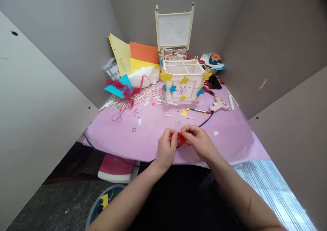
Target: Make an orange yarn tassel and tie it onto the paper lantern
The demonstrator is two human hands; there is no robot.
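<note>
Crossing beneath hands: black cord; sticks, yarn beyond.

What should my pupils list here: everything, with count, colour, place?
Red bundle: one, red, front centre
Stick box: one, cream, back centre
Framed panel: one, white, behind box
Card: several, orange, yellow, blue, back left
Yarn: one tangle, crimson, left
Sticks: many, pale, left
Glue gun: one, pale pink, right
Cable: one, black, front
Scraps: many, mixed colours, scattered
Tablecloth: one, lilac, centre
Bin: one, grey, lower left
Left hand: one, bare, holding bundle
Right hand: one, bare, holding bundle
</note>
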